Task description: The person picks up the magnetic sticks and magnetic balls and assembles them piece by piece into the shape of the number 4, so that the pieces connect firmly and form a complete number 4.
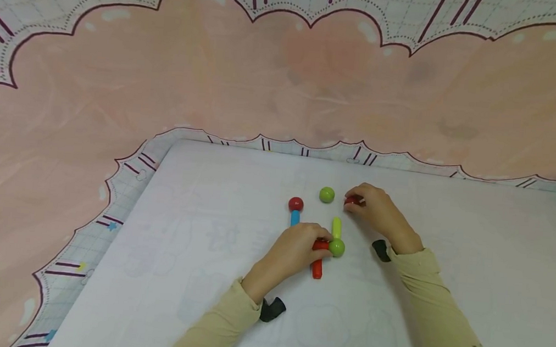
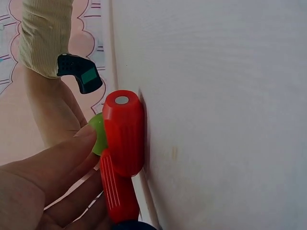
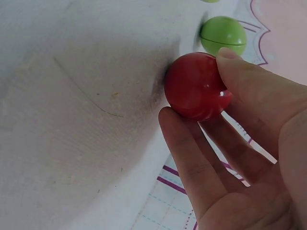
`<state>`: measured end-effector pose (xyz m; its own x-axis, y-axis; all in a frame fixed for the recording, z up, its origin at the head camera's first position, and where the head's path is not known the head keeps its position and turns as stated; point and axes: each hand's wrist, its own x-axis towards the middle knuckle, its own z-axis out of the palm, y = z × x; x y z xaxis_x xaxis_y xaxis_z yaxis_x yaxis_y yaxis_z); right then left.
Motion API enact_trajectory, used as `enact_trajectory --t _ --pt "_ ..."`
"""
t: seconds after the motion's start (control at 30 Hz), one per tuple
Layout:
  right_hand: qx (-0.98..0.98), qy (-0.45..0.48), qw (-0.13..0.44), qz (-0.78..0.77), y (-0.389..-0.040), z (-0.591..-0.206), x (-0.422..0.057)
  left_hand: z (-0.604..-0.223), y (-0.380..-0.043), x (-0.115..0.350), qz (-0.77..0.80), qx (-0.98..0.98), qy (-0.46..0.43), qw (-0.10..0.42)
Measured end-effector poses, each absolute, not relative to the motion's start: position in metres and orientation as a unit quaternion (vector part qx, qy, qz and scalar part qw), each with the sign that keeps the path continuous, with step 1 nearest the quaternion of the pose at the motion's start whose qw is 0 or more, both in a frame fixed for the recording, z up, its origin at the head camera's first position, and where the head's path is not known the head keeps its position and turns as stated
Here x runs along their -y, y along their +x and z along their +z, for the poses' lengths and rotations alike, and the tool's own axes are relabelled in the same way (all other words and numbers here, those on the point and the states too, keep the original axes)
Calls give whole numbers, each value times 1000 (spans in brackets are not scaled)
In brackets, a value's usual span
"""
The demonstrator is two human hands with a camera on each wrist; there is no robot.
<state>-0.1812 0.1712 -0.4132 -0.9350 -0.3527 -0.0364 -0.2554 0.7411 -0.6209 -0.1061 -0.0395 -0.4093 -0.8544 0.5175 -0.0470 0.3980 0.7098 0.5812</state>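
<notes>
My left hand (image 1: 296,248) pinches a red magnetic rod (image 1: 320,245) between thumb and fingers. Its end meets a green ball (image 1: 336,247), from which a yellow-green rod (image 1: 336,227) extends toward the back. Another red rod (image 1: 317,269) lies just in front, its silver end disc showing in the left wrist view (image 2: 123,134). Beyond the left hand, a red ball (image 1: 296,204) caps a blue rod (image 1: 295,218), partly covered by that hand. Farther right, my right hand (image 1: 379,212) holds a second red ball (image 3: 196,86) between thumb and fingertips, close over the table.
A loose green ball (image 1: 327,195) sits on the white table (image 1: 207,189), left of the right hand. Dark blue shows at the bottom of the left wrist view. Black wrist devices (image 1: 273,310) hang by both sleeves. A patterned peach cloth (image 1: 266,84) hangs behind the table.
</notes>
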Motion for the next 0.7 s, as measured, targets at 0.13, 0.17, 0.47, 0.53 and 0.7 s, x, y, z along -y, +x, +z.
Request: enact_trajectory --t 0.13,0.17,0.47,0.53,0.7 --pt "-929 -165 70 -325 -181 -415 -171 -411 -107 38 285 -919 251 102" --pt "-928 -167 68 -325 -182 -416 -171 -411 -108 38 284 -919 251 102" --pt "-929 -168 63 -325 -183 -416 -169 -412 -110 35 282 -918 254 112" --pt "-928 -170 62 -326 -184 -416 -168 -412 -110 35 279 -919 253 116" --pt "-926 -173 63 -330 -184 -418 -168 -412 -110 33 271 -919 257 126"
